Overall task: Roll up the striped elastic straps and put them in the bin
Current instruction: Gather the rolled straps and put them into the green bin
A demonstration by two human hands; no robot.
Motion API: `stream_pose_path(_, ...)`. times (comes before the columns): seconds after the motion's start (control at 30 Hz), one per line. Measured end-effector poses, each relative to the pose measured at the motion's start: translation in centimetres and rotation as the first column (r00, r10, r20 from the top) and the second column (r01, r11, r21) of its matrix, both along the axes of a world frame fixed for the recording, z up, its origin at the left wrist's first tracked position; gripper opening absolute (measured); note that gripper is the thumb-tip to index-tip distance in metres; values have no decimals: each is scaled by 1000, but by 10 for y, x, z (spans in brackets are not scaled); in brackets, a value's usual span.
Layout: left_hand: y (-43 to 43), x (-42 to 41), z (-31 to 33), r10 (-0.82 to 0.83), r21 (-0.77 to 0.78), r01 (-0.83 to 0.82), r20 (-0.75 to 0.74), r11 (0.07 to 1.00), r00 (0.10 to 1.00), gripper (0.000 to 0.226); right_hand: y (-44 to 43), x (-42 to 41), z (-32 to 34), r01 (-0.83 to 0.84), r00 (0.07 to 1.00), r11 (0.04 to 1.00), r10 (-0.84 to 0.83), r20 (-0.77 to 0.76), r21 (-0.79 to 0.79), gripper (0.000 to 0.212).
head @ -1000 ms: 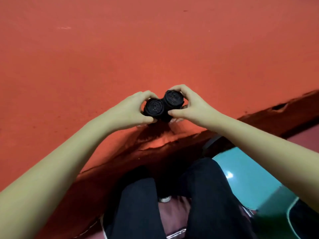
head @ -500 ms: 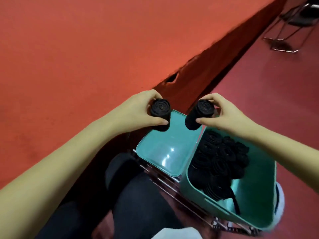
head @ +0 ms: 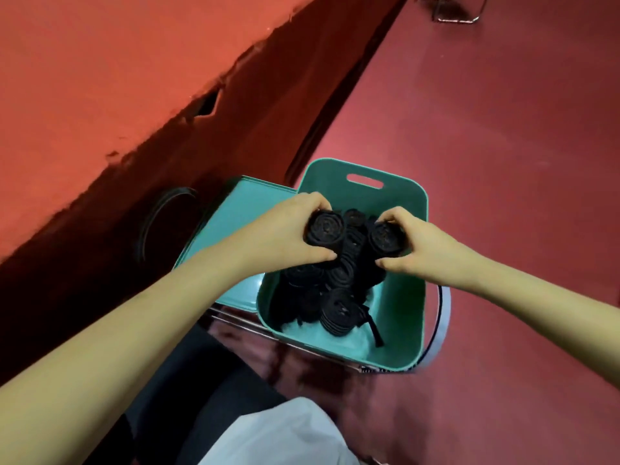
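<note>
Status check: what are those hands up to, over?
Left hand grips one strap roll; right hand grips second roll. Both over teal bin. Nothing in the way.

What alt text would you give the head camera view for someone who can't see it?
Over a teal bin, the left hand grips one rolled black strap and the right hand grips a second roll. A pile of rolled straps already lies inside the bin.

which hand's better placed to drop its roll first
Right, probably: the right hand holds the right roll next to bare space in the bin, while the left hand holds the left roll over the heaped pile.
</note>
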State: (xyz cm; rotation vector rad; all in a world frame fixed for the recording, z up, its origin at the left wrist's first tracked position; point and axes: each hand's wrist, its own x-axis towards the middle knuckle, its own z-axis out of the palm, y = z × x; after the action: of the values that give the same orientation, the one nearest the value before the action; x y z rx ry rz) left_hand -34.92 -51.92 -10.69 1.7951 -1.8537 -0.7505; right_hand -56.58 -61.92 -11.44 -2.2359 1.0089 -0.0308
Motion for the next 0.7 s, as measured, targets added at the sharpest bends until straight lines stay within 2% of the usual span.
stream_pose_path(0.07, 3, -4, -11, 5, 19, -5, -3, 1000, 1000, 52, 5, 0, 1, -81, 984, 995, 69, -164, -63, 46)
stream_pose_path(0.13, 11, -3, -21, -22, 36, 21, 25, 999, 999, 53, 8, 6, -5, -206, 928, 968, 148, -343, -142, 50)
stream_pose_path(0.17, 1, -28, -49, -77, 104, 80, -35, 991, 996, 54, 7, -17, -22, -211, 873, 974, 148, -465, -86, 51)
stream_pose_path(0.27, 11, -30, -59, -77, 142, 79, -20, 987, 997, 57, 7, -15, -40, -303, 789, 951, 216, -575, -59, 58)
stream_pose_path(0.43, 15, -19, -70, -52, 166, 46, 34, 985, 998, 61, 0, 1, -57, -363, 747, 928, 236, -622, -85, 65)
stream_pose_path(0.57, 15, -21, -72, -51, 166, 47, 18, 985, 999, 61, -3, 6, -71, -358, 702, 932, 226, -675, -60, 69)
stream_pose_path(0.7, 15, -23, -74, -57, 163, 54, 14, 985, 998, 60, -4, 11, -88, -249, 752, 969, 197, -629, 6, 65)
